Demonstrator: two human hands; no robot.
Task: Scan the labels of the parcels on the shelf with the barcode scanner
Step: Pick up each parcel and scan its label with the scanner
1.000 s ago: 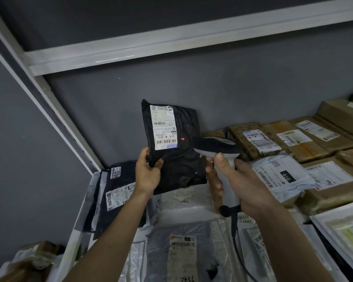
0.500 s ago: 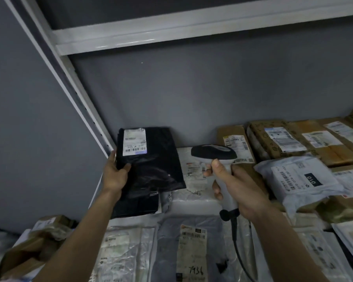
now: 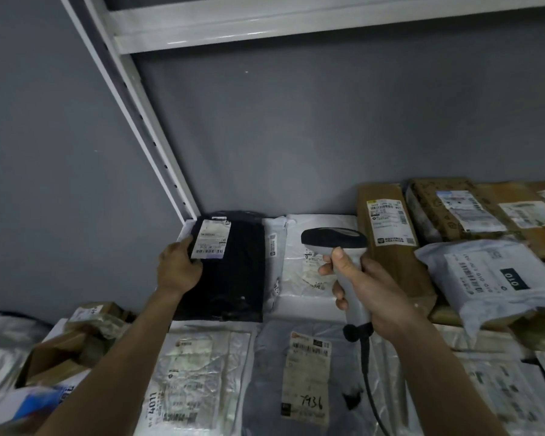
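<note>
A black poly-bag parcel [image 3: 233,269] with a white label [image 3: 211,239] lies flat in the shelf's back left corner. My left hand [image 3: 177,267] holds its left edge, thumb on the label side. My right hand [image 3: 368,291] grips the handle of a white and black barcode scanner [image 3: 334,239], its head pointing left above a white parcel [image 3: 312,262]. The scanner's cable [image 3: 367,372] hangs down past my wrist.
Grey and clear bag parcels [image 3: 306,372] lie at the front of the shelf. Brown cardboard boxes [image 3: 387,228] and a white bag marked 010 [image 3: 491,278] fill the right. The white shelf upright [image 3: 145,121] slants on the left. More parcels [image 3: 60,350] sit lower left.
My left hand has lowered the black parcel from upright in the air down flat into the back left corner. The scanner has stayed in my right hand, and the view shifted left.
</note>
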